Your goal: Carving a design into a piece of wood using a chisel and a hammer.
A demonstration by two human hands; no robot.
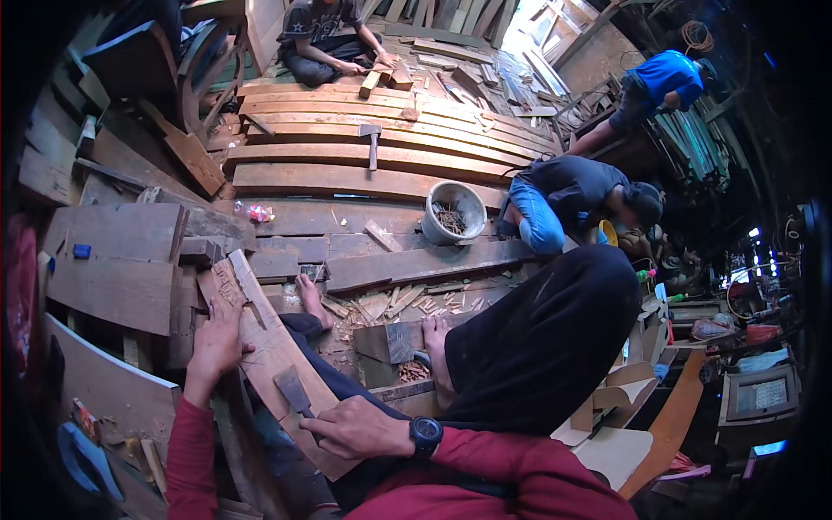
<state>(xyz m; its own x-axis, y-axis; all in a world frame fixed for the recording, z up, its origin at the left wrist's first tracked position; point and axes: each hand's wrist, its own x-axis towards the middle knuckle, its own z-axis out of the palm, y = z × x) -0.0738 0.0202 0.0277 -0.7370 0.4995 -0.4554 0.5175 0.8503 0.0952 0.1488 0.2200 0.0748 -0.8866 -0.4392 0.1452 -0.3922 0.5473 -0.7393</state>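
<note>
A light wooden board lies slantwise in front of me, beside my legs. Its far end has a rough carved patch with a narrow dark notch close by. My left hand lies on the board near that patch, fingers stretched out and thumb apart, holding nothing. In my right hand is a wide-bladed chisel. The fingers wrap round its handle, which is mostly hidden. The metal blade points away from me, over the near half of the board; I cannot tell whether it touches the wood.
Wood chips and small pegs litter the floor by my bare feet. Beyond stands a grey bucket of scraps. A hammer-like tool rests on long planks. Other people sit or bend at the back and right. Boards crowd the left.
</note>
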